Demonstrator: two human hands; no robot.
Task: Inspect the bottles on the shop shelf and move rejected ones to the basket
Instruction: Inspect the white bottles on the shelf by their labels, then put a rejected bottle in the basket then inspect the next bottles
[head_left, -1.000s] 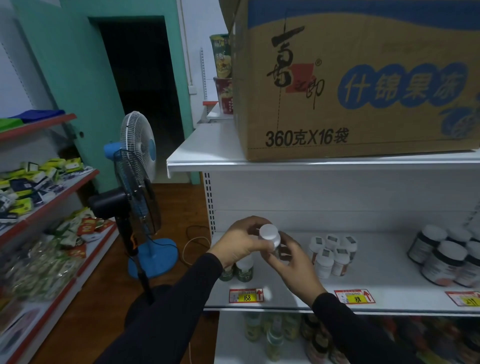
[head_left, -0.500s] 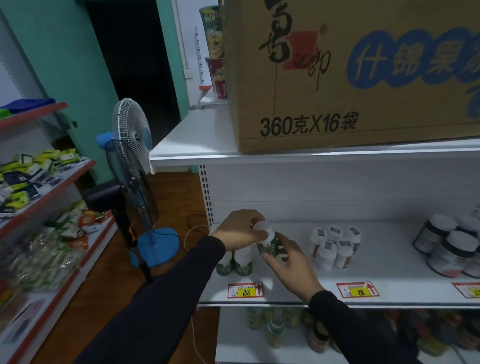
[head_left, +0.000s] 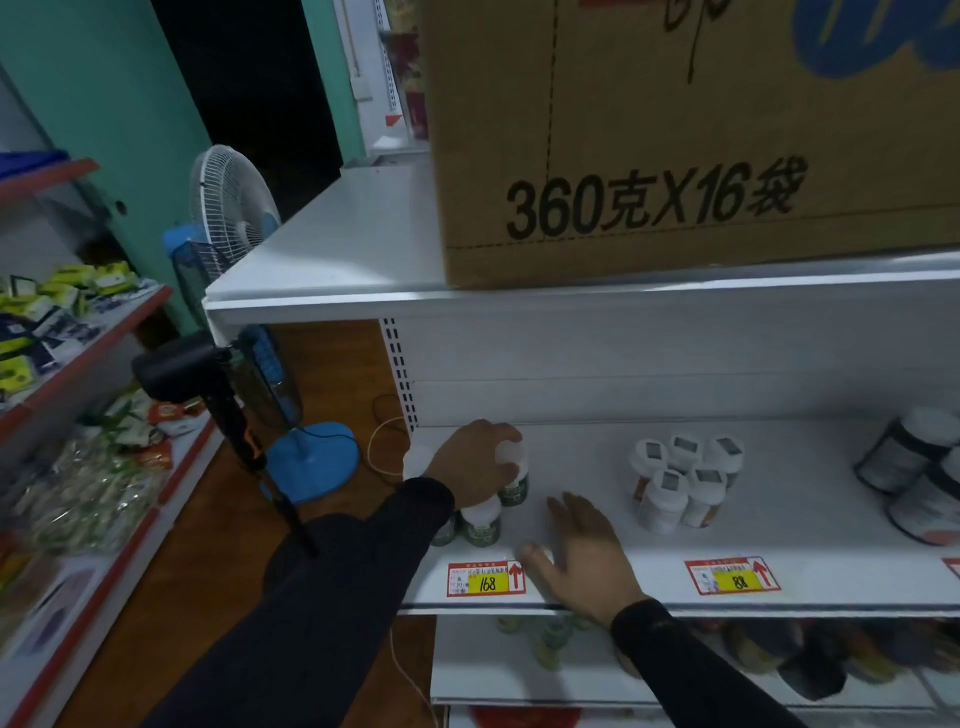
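A small green bottle (head_left: 514, 480) with a white cap is gripped from above by the left hand (head_left: 475, 467), whose fingers are curled round the cap. The bottle is held upright, its long axis vertical, low over the shop shelf (head_left: 587, 467) at the left end; whether its base already touches the shelf cannot be told, because the view is dim. Two similar bottles (head_left: 480, 525) stand just in front of it, partly hidden under the wrist. The right hand (head_left: 582, 551) is kept flat with fingers spread near the shelf edge, holding nothing, beside the price tag (head_left: 485, 578). No basket is seen. The bottle is judged to be returned rather than rejected, and the left hand is the nearer one.
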